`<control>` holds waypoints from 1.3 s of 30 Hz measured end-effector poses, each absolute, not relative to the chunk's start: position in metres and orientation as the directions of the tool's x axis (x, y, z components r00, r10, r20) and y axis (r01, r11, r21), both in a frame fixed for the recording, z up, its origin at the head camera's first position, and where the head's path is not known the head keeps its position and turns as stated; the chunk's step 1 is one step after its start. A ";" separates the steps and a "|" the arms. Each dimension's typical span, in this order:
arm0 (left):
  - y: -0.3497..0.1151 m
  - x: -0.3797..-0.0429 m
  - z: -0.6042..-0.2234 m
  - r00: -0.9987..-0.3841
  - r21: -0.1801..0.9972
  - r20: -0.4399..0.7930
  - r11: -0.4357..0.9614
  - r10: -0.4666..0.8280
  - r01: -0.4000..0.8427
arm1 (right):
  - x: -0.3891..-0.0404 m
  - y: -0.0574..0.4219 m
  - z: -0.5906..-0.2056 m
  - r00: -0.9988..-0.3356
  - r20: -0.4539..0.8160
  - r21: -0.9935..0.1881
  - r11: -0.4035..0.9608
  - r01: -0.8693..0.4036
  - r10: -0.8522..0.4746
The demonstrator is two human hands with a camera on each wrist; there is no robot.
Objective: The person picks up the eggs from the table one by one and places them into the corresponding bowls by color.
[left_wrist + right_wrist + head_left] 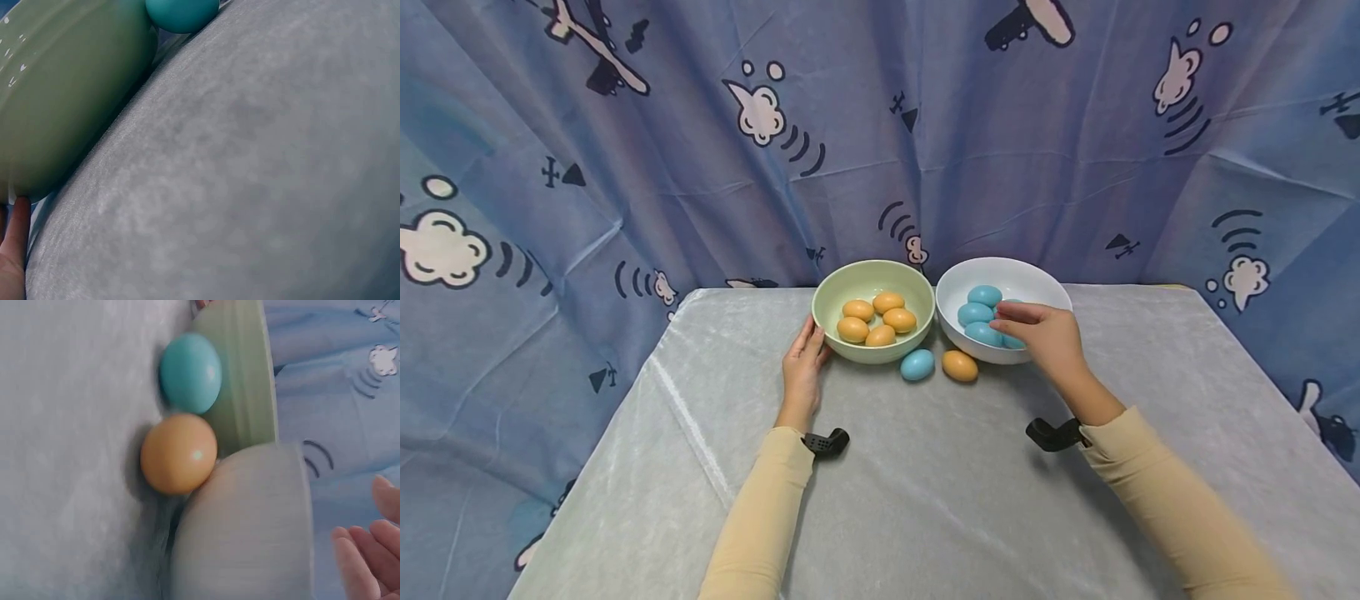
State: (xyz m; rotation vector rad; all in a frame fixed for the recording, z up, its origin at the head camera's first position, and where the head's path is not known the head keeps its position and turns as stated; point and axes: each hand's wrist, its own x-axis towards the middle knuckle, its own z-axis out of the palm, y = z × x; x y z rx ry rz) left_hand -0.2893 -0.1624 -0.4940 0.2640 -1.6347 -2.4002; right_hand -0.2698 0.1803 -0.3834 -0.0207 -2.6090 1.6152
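My left hand [803, 375] rests its fingers against the left side of a pale green bowl [872, 355], which holds several orange eggs [853, 330]. Above the white bowl [1000, 273] hovers my right hand [1048, 337], partly covering the several blue eggs [976, 314] inside. In the right wrist view its thumb and fingers [353, 565] stand apart, with nothing seen between them. On the table in front of the bowls lie one blue egg [917, 365] and, just right of it, one orange egg [960, 367].
A grey cloth covers the table [925, 500]. Behind the bowls hangs a blue patterned curtain [865, 125], close to the table's back edge. Each wrist wears a black camera, the left camera [826, 443] and the right camera [1054, 434]. The two bowls stand side by side.
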 end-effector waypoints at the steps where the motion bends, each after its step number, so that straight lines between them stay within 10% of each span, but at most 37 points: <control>1: -0.162 -0.289 -0.494 -0.959 0.931 -0.023 -0.356 -0.283 0.083 | -0.266 0.181 -0.382 -0.997 0.056 -0.903 0.429 -0.026 0.059; 39: -0.164 -0.291 -0.493 -0.966 0.923 -0.019 -0.376 -0.257 0.082 | -0.237 0.170 -0.440 -0.995 -0.052 -0.819 0.574 -0.006 -0.086</control>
